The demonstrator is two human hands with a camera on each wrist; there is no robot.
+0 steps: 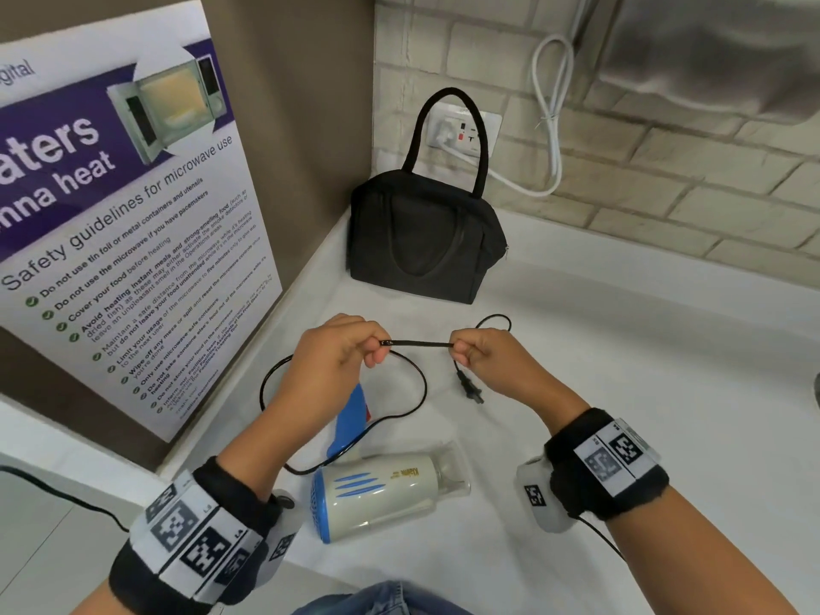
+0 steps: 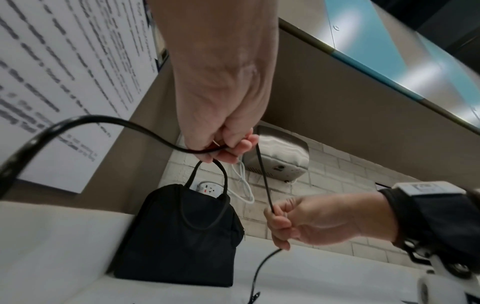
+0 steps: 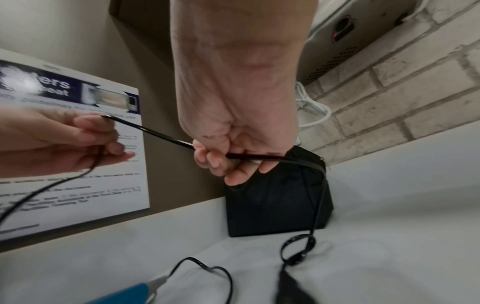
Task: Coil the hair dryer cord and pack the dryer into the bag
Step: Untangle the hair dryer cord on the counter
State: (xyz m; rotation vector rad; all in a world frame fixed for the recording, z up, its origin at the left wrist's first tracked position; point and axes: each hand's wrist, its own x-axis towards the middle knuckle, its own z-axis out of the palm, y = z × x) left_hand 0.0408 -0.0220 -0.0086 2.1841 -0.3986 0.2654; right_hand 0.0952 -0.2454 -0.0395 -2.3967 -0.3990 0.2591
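Note:
A cream hair dryer (image 1: 381, 494) with a blue handle (image 1: 350, 419) lies on the white counter (image 1: 621, 392) near me. Its black cord (image 1: 417, 344) is stretched doubled between my two hands above the counter. My left hand (image 1: 350, 348) pinches one end of the folded stretch (image 2: 215, 150). My right hand (image 1: 479, 352) grips the other end (image 3: 233, 156). The plug (image 1: 470, 388) hangs below my right hand. More cord loops loosely on the counter (image 1: 346, 392). The black bag (image 1: 426, 237) stands behind, handle up, and looks closed.
A microwave safety poster (image 1: 124, 215) leans on the left wall. Behind the bag are a wall socket (image 1: 461, 130) with a white cable (image 1: 550, 117) and a steel hand dryer (image 1: 719, 59) on the brick wall. A counter ledge runs along the back right.

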